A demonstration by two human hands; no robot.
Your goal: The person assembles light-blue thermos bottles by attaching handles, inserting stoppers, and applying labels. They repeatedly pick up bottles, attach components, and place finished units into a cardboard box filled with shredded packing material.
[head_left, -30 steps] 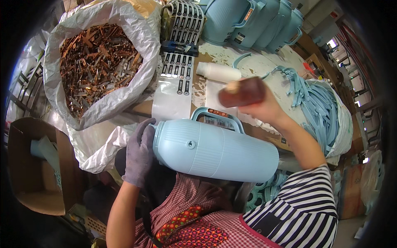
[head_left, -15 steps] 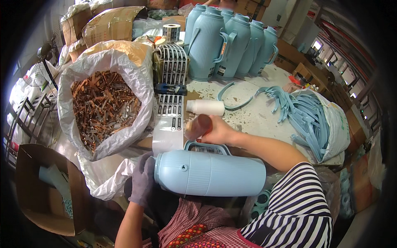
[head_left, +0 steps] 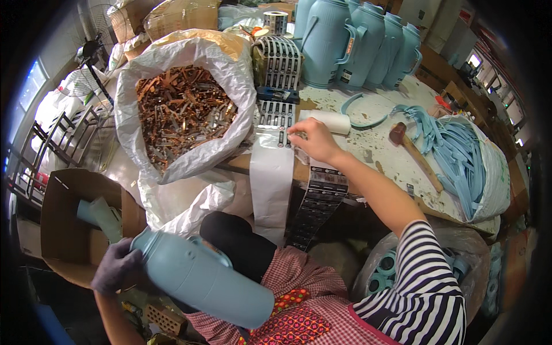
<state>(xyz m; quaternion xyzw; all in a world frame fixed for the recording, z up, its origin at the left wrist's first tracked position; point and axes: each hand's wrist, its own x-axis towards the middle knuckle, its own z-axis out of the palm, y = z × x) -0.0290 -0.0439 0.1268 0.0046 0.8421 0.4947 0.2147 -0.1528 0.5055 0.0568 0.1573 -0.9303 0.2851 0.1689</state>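
Note:
My left hand [head_left: 119, 266], in a grey glove, grips the neck end of a light blue thermos flask [head_left: 204, 279]. The flask lies tilted across my lap, its side handle [head_left: 215, 251] facing up and away. At the worktable my bare right hand [head_left: 315, 140] pinches thumb and forefinger at a small dark label [head_left: 289, 138] on a strip of backing paper [head_left: 270, 178]. The strip hangs over the table's near edge. A mallet [head_left: 417, 155] with a reddish-brown head and wooden handle rests right of that hand. Just behind the fingers lies a white roll [head_left: 326, 122].
A white sack [head_left: 129, 123] of copper-coloured metal pieces stands at left, above a cardboard box [head_left: 63, 230]. Several blue flasks [head_left: 325, 46] stand at the back. Blue plastic strips [head_left: 460, 161] spill from a bag at right. A dark label strip [head_left: 319, 198] hangs off the edge.
The flask has moved from the table edge down onto my lap, held by my left hand. My right hand has let go of the mallet and reached the label strip.

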